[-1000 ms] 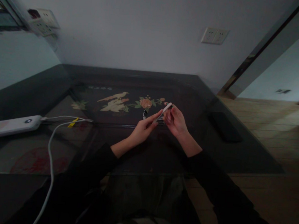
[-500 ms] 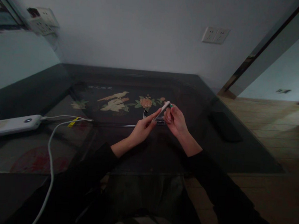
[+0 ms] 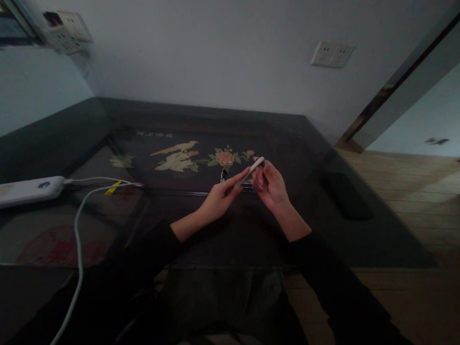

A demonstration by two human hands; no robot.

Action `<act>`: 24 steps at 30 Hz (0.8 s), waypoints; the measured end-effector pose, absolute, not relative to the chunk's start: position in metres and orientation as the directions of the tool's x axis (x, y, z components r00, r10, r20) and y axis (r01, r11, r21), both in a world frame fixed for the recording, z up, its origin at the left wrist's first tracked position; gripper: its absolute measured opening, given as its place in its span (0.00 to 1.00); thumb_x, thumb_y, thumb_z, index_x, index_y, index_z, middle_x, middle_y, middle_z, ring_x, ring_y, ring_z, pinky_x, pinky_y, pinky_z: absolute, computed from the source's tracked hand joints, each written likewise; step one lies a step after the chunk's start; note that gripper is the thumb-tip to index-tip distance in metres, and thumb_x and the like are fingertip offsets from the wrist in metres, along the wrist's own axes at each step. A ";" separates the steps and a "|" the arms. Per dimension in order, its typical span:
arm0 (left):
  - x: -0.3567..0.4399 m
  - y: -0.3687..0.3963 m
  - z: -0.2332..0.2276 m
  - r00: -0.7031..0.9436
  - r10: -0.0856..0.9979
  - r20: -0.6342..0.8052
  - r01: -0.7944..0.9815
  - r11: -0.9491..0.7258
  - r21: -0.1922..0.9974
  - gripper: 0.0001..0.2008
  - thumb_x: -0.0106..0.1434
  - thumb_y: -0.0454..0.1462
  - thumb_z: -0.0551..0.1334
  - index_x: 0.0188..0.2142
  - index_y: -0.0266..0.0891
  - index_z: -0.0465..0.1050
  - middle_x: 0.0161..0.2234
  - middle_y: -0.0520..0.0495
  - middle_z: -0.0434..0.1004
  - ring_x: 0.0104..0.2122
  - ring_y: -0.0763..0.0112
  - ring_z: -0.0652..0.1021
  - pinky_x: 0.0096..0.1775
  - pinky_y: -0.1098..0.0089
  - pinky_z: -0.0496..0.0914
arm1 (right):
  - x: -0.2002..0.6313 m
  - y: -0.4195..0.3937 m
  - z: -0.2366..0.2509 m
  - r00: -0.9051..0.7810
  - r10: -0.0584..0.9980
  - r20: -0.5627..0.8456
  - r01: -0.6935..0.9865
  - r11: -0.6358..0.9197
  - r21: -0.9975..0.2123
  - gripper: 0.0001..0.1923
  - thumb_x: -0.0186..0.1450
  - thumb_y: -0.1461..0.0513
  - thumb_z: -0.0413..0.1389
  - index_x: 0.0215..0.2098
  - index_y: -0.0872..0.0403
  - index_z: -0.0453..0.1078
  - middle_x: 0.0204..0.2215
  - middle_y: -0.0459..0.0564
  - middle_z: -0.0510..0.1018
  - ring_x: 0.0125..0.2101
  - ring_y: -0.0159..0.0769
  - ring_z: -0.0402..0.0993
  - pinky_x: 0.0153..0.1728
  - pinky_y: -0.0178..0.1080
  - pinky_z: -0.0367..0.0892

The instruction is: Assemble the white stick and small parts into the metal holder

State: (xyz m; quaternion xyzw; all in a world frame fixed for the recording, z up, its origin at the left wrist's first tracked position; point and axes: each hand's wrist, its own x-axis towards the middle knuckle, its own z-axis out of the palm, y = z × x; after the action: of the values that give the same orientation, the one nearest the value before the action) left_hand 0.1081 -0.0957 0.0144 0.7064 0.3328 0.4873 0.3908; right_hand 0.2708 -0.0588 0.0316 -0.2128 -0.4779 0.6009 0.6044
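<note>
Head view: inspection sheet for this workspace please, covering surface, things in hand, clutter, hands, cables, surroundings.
Surface: dark glossy tabletop with a bird-and-flower picture.
Things in hand: slim white object, tilted; too small to identify.
Clutter: white device at left, dark flat object at right.
Hands: left hand holds the white object; right hand is at its upper end, grip unclear.
Cables: white cable with yellow tag, plugged into the white device.
Surroundings: wall sockets, wooden floor.

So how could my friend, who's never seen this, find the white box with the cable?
Find the big dark table against the wall. On its left side lies a long white box, a white cable at its right end. Unlike the flat black slab on the right, it's white with a dark oval.
</note>
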 end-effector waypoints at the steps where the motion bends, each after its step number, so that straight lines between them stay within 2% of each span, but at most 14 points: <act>1: 0.107 -0.095 0.014 0.296 0.854 0.427 0.091 -0.470 0.878 0.25 0.67 0.34 0.57 0.64 0.39 0.63 0.49 0.42 0.79 0.46 0.64 0.78 0.48 0.65 0.73 | 0.271 -0.059 0.032 -0.187 0.926 0.328 -0.529 0.187 -0.828 0.19 0.57 0.46 0.64 0.33 0.50 0.69 0.13 0.36 0.59 0.15 0.26 0.50 0.17 0.35 0.46; 8: 0.105 -0.092 0.014 0.260 0.876 0.406 0.122 -0.447 0.886 0.26 0.67 0.34 0.57 0.64 0.42 0.62 0.57 0.42 0.74 0.41 0.70 0.78 0.46 0.68 0.72 | 0.270 -0.059 0.033 -0.197 0.927 0.320 -0.543 0.169 -0.823 0.19 0.56 0.48 0.66 0.31 0.50 0.67 0.13 0.35 0.60 0.15 0.25 0.49 0.18 0.36 0.45; 16: 0.107 -0.098 0.012 0.306 0.877 0.372 0.152 -0.430 0.890 0.27 0.68 0.34 0.56 0.66 0.42 0.58 0.45 0.45 0.81 0.23 0.78 0.70 0.32 0.72 0.70 | 0.271 -0.058 0.029 -0.184 0.934 0.305 -0.504 0.177 -0.845 0.19 0.56 0.46 0.65 0.34 0.50 0.68 0.14 0.35 0.58 0.15 0.26 0.49 0.19 0.37 0.45; 18: 0.109 -0.100 0.012 0.330 0.863 0.384 0.143 -0.447 0.883 0.27 0.68 0.35 0.56 0.66 0.42 0.59 0.51 0.43 0.78 0.27 0.75 0.74 0.35 0.70 0.71 | 0.271 -0.057 0.028 -0.170 0.939 0.300 -0.493 0.182 -0.851 0.20 0.56 0.45 0.64 0.36 0.50 0.69 0.14 0.35 0.58 0.15 0.26 0.49 0.19 0.37 0.46; 20: 0.110 -0.102 0.012 0.343 0.845 0.411 0.108 -0.470 0.876 0.26 0.68 0.35 0.56 0.65 0.42 0.61 0.58 0.42 0.72 0.38 0.69 0.78 0.44 0.67 0.72 | 0.272 -0.056 0.027 -0.166 0.940 0.297 -0.490 0.183 -0.852 0.21 0.56 0.45 0.64 0.37 0.50 0.70 0.14 0.35 0.56 0.15 0.26 0.49 0.19 0.37 0.46; 22: 0.112 -0.103 0.012 0.346 0.835 0.427 0.074 -0.478 0.875 0.26 0.67 0.35 0.57 0.65 0.41 0.62 0.60 0.41 0.69 0.47 0.65 0.77 0.49 0.65 0.71 | 0.272 -0.055 0.026 -0.166 0.939 0.301 -0.493 0.185 -0.850 0.21 0.56 0.45 0.65 0.37 0.50 0.71 0.14 0.35 0.56 0.16 0.25 0.50 0.19 0.37 0.46; 24: 0.112 -0.102 0.012 0.346 0.840 0.418 0.067 -0.466 0.882 0.26 0.67 0.35 0.57 0.65 0.40 0.62 0.59 0.40 0.71 0.45 0.66 0.77 0.47 0.66 0.72 | 0.272 -0.055 0.026 -0.162 0.938 0.305 -0.498 0.189 -0.846 0.20 0.56 0.46 0.65 0.37 0.50 0.71 0.14 0.35 0.57 0.16 0.25 0.50 0.19 0.36 0.46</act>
State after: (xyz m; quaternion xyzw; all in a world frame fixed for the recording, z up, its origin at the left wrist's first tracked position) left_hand 0.1119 -0.1021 0.0117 0.7125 0.3183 0.4748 0.4069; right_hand 0.2721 -0.0550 0.0264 -0.2303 -0.4785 0.5935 0.6048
